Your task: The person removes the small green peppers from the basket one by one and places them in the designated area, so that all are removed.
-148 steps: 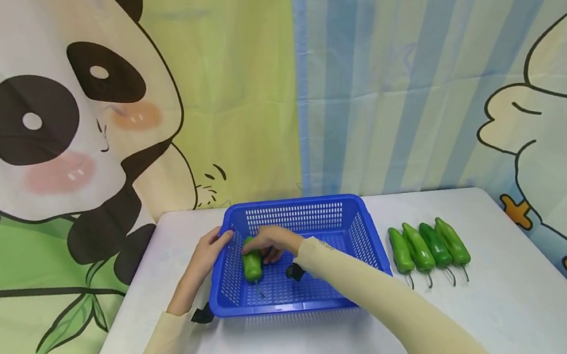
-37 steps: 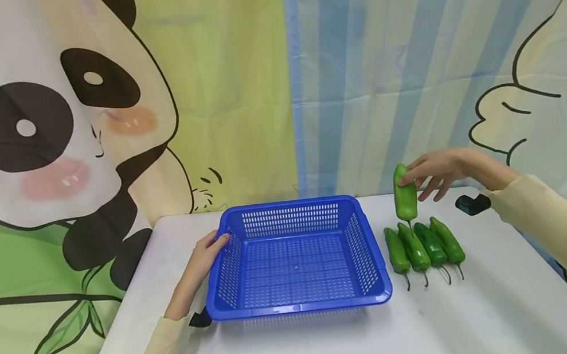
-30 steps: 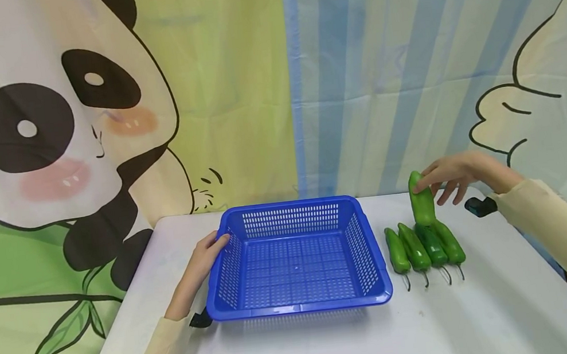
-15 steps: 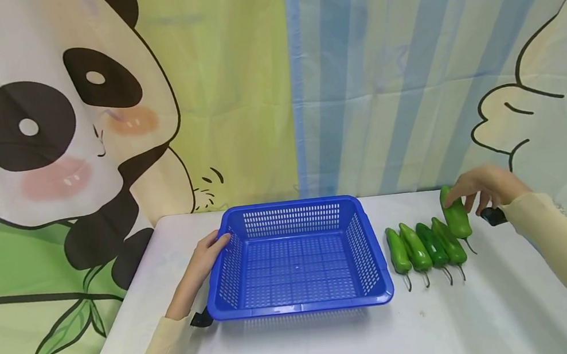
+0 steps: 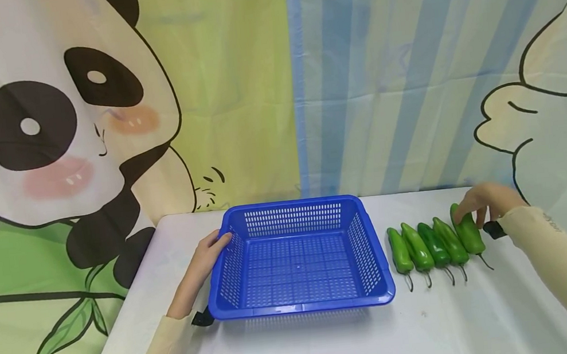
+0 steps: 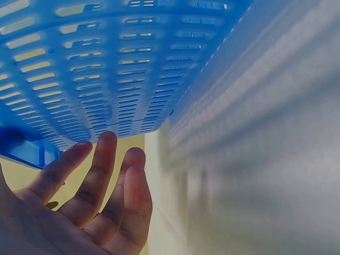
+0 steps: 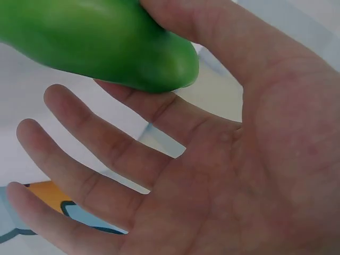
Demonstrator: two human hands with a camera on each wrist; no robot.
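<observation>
My right hand (image 5: 496, 199) pinches a green chili pepper (image 5: 470, 235) between thumb and index finger. That pepper lies low at the right end of a row of several green peppers (image 5: 427, 247), its stem towards me. In the right wrist view, the narrow tip of the pepper (image 7: 101, 42) sits between thumb and index finger; the other fingers spread apart. At the left side of a blue plastic basket (image 5: 302, 307), my left hand (image 5: 203, 264) holds the rim, thumb over it. The left wrist view shows the fingers (image 6: 87, 199) outside the slotted wall.
The basket stands on a white table (image 5: 301, 348), left of the pepper row, and only its slotted floor shows inside. Behind the table hangs a curtain (image 5: 234, 107) with a cartoon panda. A black wrist camera (image 5: 493, 229) sits at the right cuff.
My right hand has lifted the pepper out of the basket, carried it right over the others, and lowered it at the row's right end. My left hand has stayed at the basket rim.
</observation>
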